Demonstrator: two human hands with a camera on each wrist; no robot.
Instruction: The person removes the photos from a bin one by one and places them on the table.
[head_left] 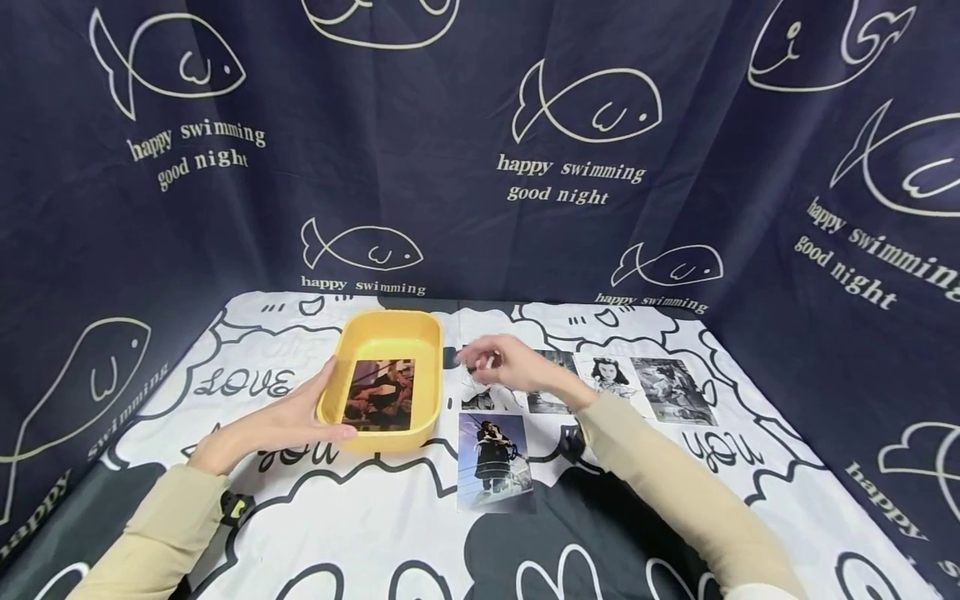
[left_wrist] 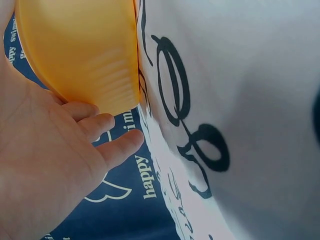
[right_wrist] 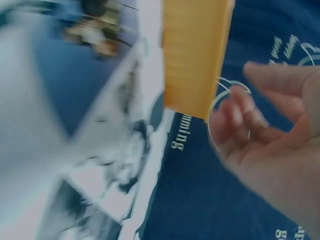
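Observation:
My left hand (head_left: 288,412) grips the left side and near corner of a yellow plastic bin (head_left: 382,439), thumb at the near rim. The left wrist view has its fingers (left_wrist: 97,122) against the bin's outer wall. Inside the bin lies a dark, reddish photo print (head_left: 380,396). To the bin's right, my right hand (head_left: 517,364) hovers over a black-and-white print (head_left: 491,398) and partly covers it. Its fingers are loosely bent with nothing between them, apart from the bin in the right wrist view. Nearer me lies a colour print of standing figures (head_left: 493,458).
More black-and-white prints continue the row rightward: one partly behind the right hand (head_left: 551,402), a drawn portrait (head_left: 606,375) and a darker scene (head_left: 671,390). A white cloth with black doodles (head_left: 375,517) covers the table. A navy fish-print curtain (head_left: 465,125) encloses the back and sides.

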